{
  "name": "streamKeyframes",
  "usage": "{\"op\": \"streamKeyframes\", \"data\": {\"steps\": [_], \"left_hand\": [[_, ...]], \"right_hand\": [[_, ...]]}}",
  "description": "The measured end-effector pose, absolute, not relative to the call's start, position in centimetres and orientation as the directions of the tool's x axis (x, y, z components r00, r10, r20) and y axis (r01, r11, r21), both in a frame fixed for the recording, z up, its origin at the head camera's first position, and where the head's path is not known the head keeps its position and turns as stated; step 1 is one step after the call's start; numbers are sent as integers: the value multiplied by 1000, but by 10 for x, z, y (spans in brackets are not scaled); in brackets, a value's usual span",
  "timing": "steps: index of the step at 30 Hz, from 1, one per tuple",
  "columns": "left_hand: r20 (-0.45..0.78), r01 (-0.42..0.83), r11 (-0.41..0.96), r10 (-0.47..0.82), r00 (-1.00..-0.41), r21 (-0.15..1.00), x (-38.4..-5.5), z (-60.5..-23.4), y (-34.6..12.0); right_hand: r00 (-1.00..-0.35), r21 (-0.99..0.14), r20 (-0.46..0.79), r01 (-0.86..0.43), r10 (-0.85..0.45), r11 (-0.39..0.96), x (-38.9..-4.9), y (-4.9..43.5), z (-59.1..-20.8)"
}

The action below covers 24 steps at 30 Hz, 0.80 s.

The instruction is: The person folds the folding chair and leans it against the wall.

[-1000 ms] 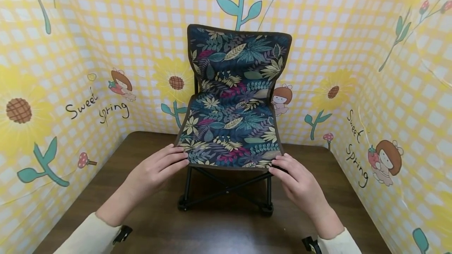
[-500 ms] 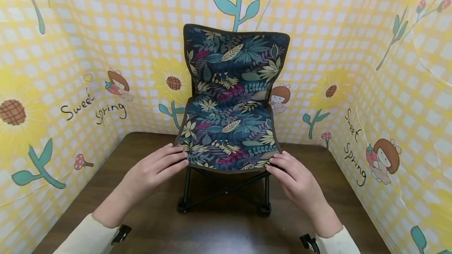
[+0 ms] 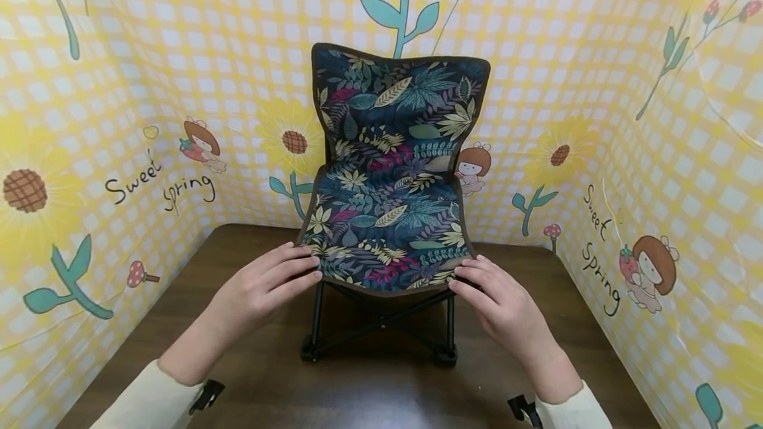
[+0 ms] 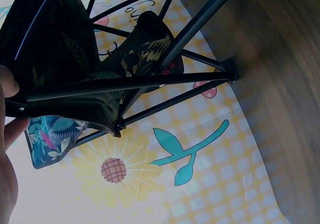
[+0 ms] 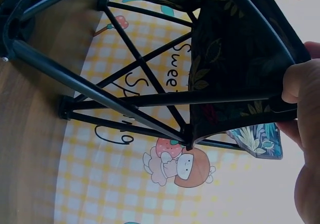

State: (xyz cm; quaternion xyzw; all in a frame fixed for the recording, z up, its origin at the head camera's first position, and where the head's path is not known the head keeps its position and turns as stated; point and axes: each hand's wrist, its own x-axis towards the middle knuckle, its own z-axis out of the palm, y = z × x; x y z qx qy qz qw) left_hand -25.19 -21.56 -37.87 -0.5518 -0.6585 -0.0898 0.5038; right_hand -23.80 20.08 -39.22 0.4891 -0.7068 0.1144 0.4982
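A small folding chair (image 3: 387, 184) with dark leaf-patterned fabric and a black tube frame stands unfolded in front of me, its backrest upright. My left hand (image 3: 262, 286) grips the seat's left front corner, fingers laid over the fabric. At the right front corner, my right hand (image 3: 507, 306) holds on the same way. From below, the left wrist view shows the left thumb (image 4: 9, 83) by a tube end. Likewise the right thumb (image 5: 294, 84) presses near a tube end in the right wrist view. The seat's front edge sags a little between the hands.
The chair's feet (image 3: 444, 355) stand on a dark brown wooden tabletop (image 3: 381, 392). Yellow checked cloth walls (image 3: 238, 51) with flower and cartoon prints enclose the back and both sides. Crossed black tubes (image 3: 383, 325) run under the seat.
Both hands have come slightly closer together, and the seat's front edge has gone from nearly straight to sagging. The head view has shifted slightly. Both hands keep their hold on the corners.
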Motion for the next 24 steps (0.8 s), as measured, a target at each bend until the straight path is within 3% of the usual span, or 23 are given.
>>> {"op": "streamKeyframes", "data": {"steps": [24], "left_hand": [[746, 800, 378, 654, 125, -466, -249, -364, -211]], "right_hand": [[-27, 334, 816, -795, -578, 507, -236, 195, -380]]}}
